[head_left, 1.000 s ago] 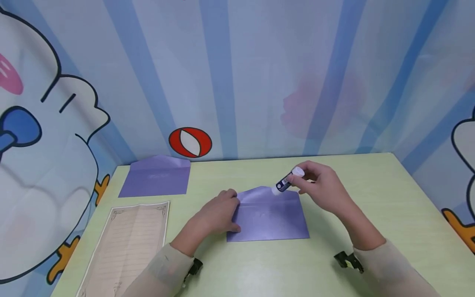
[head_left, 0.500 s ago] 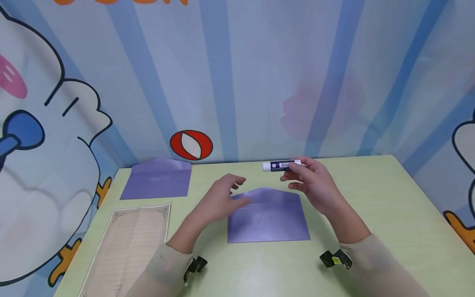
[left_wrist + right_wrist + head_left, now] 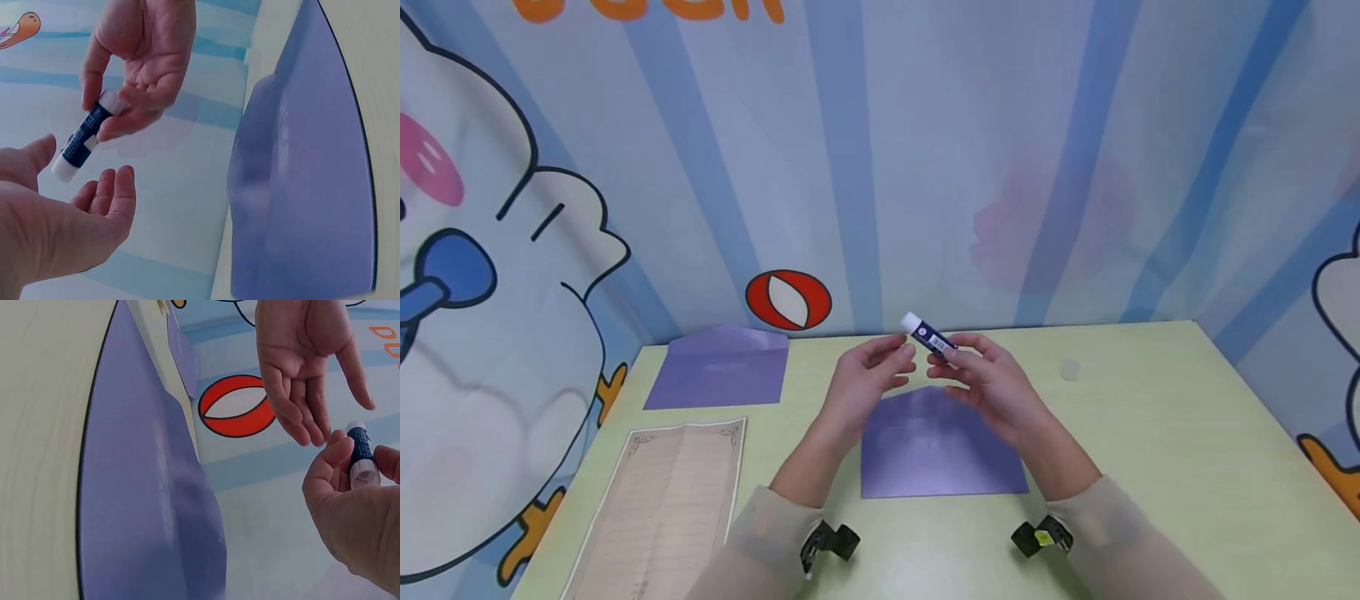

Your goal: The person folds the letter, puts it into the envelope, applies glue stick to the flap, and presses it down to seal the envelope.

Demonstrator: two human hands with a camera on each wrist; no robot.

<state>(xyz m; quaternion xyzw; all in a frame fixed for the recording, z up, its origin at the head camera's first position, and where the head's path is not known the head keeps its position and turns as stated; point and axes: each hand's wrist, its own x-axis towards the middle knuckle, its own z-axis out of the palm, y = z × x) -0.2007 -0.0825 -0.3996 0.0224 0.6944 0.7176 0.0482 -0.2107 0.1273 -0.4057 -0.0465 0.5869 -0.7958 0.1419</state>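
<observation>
The step in hand seems to be managing the glue stick [image 3: 930, 337] between two hands, so a steady pinch matters most. The stick is near the middle of the head view, just above the purple envelope [image 3: 938, 463], slanting with one white end toward the upper left of the frame. The right grip [image 3: 1000, 388] has it pinched between thumb and fingers near its lower end, curled enough to hold without wrapping the whole barrel. The left grip [image 3: 863, 383] holds nothing: its fingers are bent loosely, with thumb and fingertips spread around the stick's far end but apparently apart from it.

To do this well, I would pinch the labelled barrel firmly with the right grip and bring the left thumb and fingertips squarely onto the far end, closing lightly so the stick does not tip or slip. If that end is bare glue, which I cannot tell, fingertips are best placed behind it. Because the envelope's flap [image 3: 910, 405] lies directly below, a fumble could drop the stick on it; working slightly to one side would be safer. A small clear round piece, possibly the cap [image 3: 1070, 370], sits on the bench [image 3: 1165, 450] at right, well apart from both hands, where a sleeve should avoid knocking it.
</observation>
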